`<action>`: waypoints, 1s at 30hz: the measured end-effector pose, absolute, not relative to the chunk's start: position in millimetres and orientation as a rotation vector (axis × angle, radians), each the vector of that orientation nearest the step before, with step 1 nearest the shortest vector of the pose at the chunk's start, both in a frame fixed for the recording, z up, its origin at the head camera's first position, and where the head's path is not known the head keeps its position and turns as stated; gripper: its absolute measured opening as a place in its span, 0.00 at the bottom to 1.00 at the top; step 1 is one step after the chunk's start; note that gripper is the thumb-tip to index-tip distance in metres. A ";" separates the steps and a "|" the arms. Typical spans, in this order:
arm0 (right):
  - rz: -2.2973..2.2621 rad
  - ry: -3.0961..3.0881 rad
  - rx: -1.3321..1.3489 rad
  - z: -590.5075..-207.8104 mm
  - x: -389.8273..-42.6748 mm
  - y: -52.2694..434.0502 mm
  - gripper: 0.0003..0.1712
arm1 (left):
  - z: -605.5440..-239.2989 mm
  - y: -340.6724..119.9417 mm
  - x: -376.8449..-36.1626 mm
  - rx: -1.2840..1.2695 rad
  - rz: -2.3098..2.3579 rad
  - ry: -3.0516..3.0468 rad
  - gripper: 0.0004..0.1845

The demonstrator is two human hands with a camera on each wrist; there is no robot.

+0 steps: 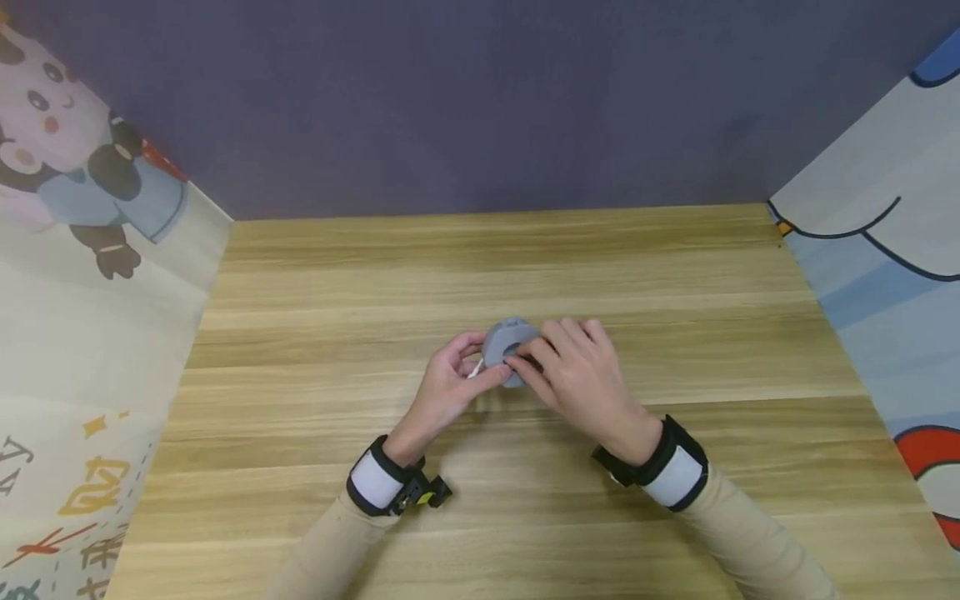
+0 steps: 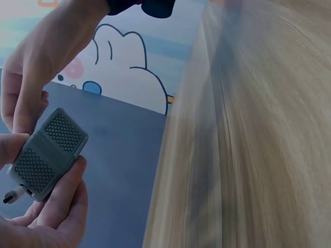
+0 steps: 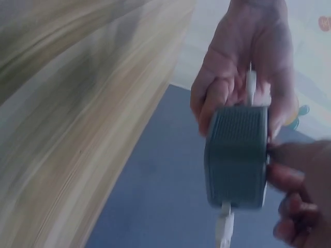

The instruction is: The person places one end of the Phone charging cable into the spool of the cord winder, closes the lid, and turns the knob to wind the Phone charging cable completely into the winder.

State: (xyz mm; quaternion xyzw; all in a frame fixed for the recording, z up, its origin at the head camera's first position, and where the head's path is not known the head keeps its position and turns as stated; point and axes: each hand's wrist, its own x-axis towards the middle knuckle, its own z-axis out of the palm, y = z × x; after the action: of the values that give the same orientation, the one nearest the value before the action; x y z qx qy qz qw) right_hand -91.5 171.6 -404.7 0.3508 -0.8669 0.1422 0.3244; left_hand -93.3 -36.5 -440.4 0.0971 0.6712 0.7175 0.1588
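Both hands, L (image 1: 444,385) & R (image 1: 573,371), are pinching grey cable reel (image 1: 509,350) at frame centre, steadying it above table (image 1: 315,333).

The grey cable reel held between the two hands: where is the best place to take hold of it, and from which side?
Probably by its two broad flat faces, coming from the sides. The grey cable reel is a flat block, so those faces give fingers wide contact; its narrow textured edge and the white cable ends stay free. The left hand and right hand grip it this way above the wooden table.
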 end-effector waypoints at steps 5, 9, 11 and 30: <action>0.456 -2.371 1.039 -403.8 -97.1 181.9 0.25 | -442.5 -38.7 -94.7 0.229 2.016 1.955 0.28; 0.484 -2.450 1.158 -403.1 -102.3 189.3 0.40 | -444.5 -40.9 -95.6 0.210 1.966 1.987 0.28; 0.504 -2.501 1.212 -405.0 -105.2 192.3 0.48 | -445.4 -42.1 -95.9 0.214 1.940 2.005 0.28; 0.594 -2.719 1.421 -428.3 -112.1 199.2 0.58 | -453.9 -47.3 -101.0 0.248 1.753 2.028 0.29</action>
State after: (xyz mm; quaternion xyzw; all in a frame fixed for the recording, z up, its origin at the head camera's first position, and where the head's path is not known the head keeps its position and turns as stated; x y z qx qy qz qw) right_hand -112.1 199.2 -428.3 0.4548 -0.8701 0.1901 0.0085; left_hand -101.0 -47.3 -453.9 0.0897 0.7344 0.6349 0.2226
